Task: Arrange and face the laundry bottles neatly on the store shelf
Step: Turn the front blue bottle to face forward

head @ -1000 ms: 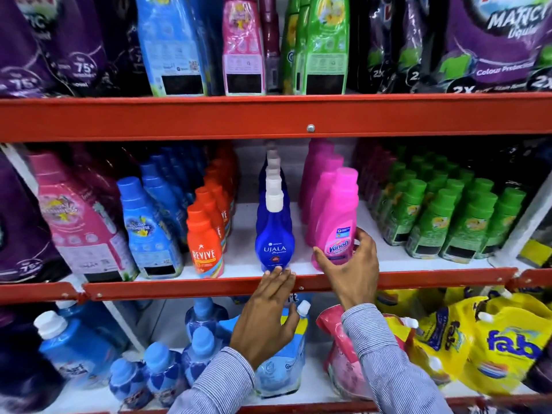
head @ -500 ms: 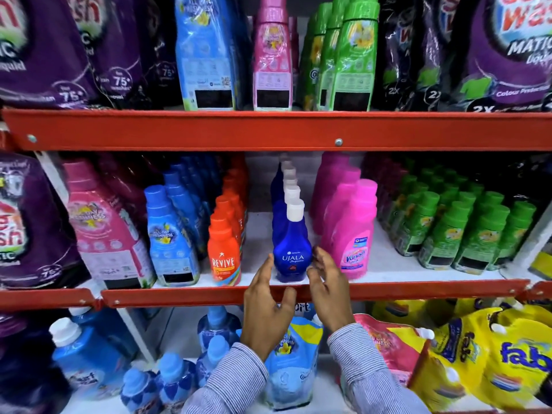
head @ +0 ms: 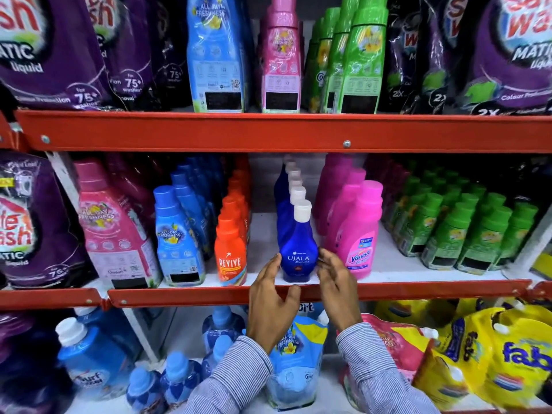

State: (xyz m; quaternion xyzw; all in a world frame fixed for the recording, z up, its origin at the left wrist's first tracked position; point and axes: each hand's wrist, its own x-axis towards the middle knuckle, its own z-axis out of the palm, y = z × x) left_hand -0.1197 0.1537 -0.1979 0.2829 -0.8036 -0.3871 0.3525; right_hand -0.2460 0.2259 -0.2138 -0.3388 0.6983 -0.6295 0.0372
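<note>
Red shelf (head: 418, 289): both hands' spread fingers, left hand (head: 270, 306) and right hand (head: 337, 289), flank the Ujala bottle (head: 298, 249), ungripped.

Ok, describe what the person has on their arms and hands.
Both arms wear long shirt sleeves in a fine blue-and-white stripe, the left sleeve and the right sleeve each ending in a cuff at the wrist. The left hand and right hand are bare: no gloves, and no rings or watch that I can see from this view.

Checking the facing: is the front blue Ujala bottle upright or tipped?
Upright: the Ujala bottle stands on its base at the shelf edge, white cap on top, label facing forward.
</note>
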